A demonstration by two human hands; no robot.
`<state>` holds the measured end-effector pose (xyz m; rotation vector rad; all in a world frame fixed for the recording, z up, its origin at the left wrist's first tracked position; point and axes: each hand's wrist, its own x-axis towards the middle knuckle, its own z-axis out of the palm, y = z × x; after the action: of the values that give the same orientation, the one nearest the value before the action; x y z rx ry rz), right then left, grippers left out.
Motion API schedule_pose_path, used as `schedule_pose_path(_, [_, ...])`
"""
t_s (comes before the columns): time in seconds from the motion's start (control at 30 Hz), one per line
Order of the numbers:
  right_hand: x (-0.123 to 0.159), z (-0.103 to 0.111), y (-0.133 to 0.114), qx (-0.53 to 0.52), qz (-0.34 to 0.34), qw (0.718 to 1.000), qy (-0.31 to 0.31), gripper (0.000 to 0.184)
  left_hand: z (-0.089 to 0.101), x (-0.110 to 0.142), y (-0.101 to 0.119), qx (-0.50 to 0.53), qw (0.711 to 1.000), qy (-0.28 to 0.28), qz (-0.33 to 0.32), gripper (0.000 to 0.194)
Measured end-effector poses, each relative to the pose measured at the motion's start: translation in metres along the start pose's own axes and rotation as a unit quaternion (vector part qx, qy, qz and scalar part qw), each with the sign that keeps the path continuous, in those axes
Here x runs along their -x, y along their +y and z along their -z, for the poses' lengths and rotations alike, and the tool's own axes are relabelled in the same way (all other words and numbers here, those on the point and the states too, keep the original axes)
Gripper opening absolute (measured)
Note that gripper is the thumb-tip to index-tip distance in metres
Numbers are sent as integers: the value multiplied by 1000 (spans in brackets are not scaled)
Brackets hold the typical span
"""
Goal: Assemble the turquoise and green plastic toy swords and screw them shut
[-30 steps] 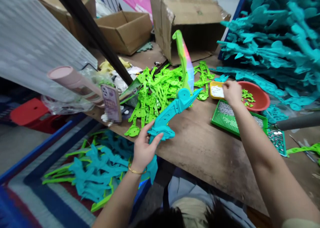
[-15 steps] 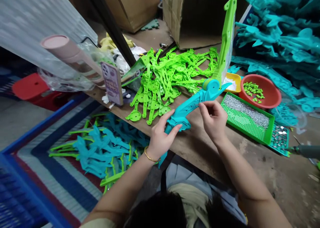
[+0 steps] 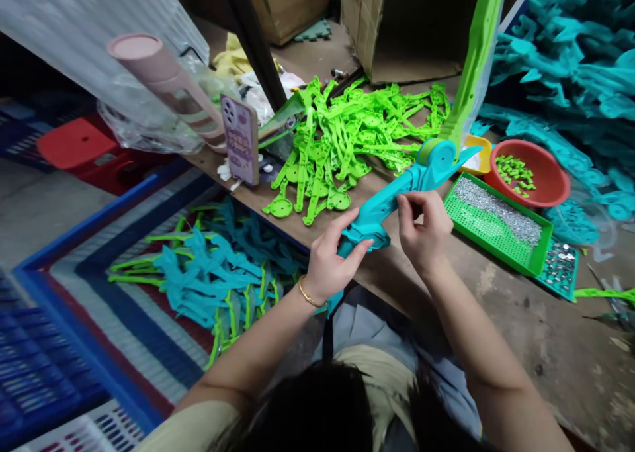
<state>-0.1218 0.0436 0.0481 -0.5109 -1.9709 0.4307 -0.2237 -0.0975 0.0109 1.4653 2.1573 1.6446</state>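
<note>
My left hand (image 3: 333, 253) is closed round the lower part of a turquoise plastic toy handle (image 3: 384, 204), held slantwise above the table's front edge. From the handle's round end a long green blade-like piece (image 3: 471, 68) sticks up, with clear film along it. My right hand (image 3: 424, 224) is closed in a pinch, its fingertips against the side of the handle near its middle. Whatever is between those fingertips is too small or hidden to make out. Beyond the handle lies a heap of bright green plastic pieces (image 3: 342, 134).
To the right are a green tray (image 3: 536, 263) of small metal screws, a red bowl (image 3: 555, 184) of green bits and a teal tray (image 3: 560, 273). A phone (image 3: 241, 141) and pink tumbler (image 3: 159, 75) stand left. A blue-rimmed crate (image 3: 99, 233) holds turquoise-and-green pieces below.
The view has shifted, so the table's things sit a little further right and higher. Both hands keep about the same hold on the handle; my right fingertips remain at its side.
</note>
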Motion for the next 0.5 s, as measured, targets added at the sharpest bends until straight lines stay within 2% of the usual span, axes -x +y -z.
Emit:
schedule_pose_path(0.1, [8, -2, -17, -43, 11, 999, -27, 5, 15, 12, 3, 10, 999, 30, 6, 51])
schedule_pose_path(0.17, [19, 0, -29, -96, 5, 994, -57, 24, 37, 23, -2, 28, 997, 72, 23, 52])
schedule_pose_path(0.23, [35, 8, -36, -126, 1, 991, -53, 44, 68, 40, -18, 35, 987, 150, 47, 53])
schedule_pose_path(0.3, [53, 20, -35, -124, -23, 992, -15, 48, 105, 63, -45, 32, 964, 249, 91, 58])
schedule_pose_path(0.37, [70, 32, -27, -106, -87, 990, 1, 40, 140, 88, -82, 41, 927, 324, 185, 64])
schedule_pose_path(0.43, [82, 43, -19, -92, -175, 980, 1, 29, 167, 107, -123, 31, 874, 382, 299, 65])
schedule_pose_path(0.47, [86, 48, -15, -88, -211, 974, 3, 25, 176, 114, -143, 19, 848, 397, 350, 62])
schedule_pose_path(0.5, [88, 53, -11, -86, -237, 968, 10, 23, 184, 118, -161, 14, 836, 393, 383, 57])
